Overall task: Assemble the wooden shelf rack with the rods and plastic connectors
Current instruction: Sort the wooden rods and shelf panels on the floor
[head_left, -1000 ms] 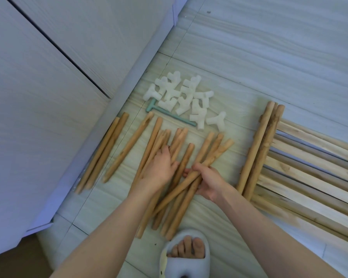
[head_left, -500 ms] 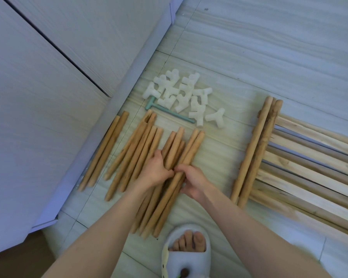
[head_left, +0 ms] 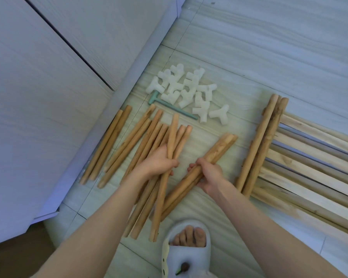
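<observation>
Rods split between two hands on the floor

Head view: left hand point(head_left: 158, 164) curls round one upright-angled rod point(head_left: 170, 143) at the top of a fanned bundle of rods point(head_left: 147, 141) lying on the tiled floor point(head_left: 249, 57). Right hand point(head_left: 208, 174) grips a separate small bunch of rods point(head_left: 215, 151), tilted up to the right and apart from the left bundle. Two more rods point(head_left: 107, 145) lie side by side against the base of the white cabinet point(head_left: 48, 97), left of both hands. White plastic connectors point(head_left: 185, 89) sit in a heap beyond the hands, over a green T-shaped tool point(head_left: 175, 109). Right of the right hand, long rods point(head_left: 263, 145) rest across the ends of flat wooden slats point(head_left: 313, 163). A foot in a white slipper point(head_left: 187, 255) stands just below the rod ends.
</observation>
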`<move>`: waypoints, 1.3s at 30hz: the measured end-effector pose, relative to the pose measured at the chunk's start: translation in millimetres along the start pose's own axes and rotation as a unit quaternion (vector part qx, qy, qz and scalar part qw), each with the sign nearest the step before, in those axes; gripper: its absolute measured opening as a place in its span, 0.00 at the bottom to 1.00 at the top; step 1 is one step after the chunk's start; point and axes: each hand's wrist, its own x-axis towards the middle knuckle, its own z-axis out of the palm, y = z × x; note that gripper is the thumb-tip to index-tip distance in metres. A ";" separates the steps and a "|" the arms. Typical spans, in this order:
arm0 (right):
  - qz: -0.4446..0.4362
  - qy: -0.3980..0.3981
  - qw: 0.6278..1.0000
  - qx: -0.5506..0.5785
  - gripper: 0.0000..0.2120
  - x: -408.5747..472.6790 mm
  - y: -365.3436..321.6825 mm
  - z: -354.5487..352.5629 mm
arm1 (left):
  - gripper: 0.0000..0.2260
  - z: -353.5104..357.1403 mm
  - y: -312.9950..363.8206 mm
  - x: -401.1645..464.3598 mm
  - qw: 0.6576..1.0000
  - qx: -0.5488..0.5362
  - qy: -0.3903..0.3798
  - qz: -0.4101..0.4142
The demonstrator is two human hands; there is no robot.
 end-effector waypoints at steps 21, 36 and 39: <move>-0.010 -0.085 0.989 -0.117 0.08 -11.4 1.0 14.0 | 0.25 21.1 -83.7 0.8 0.899 0.380 0.144 0.162; -0.077 -0.032 0.980 -0.178 0.11 -17.8 3.4 15.9 | 0.24 9.2 -80.7 -0.9 0.875 0.436 0.126 0.168; -0.063 -0.091 0.984 -0.143 0.13 -21.6 9.1 22.8 | 0.22 14.6 -76.4 -3.0 0.887 0.407 0.137 0.170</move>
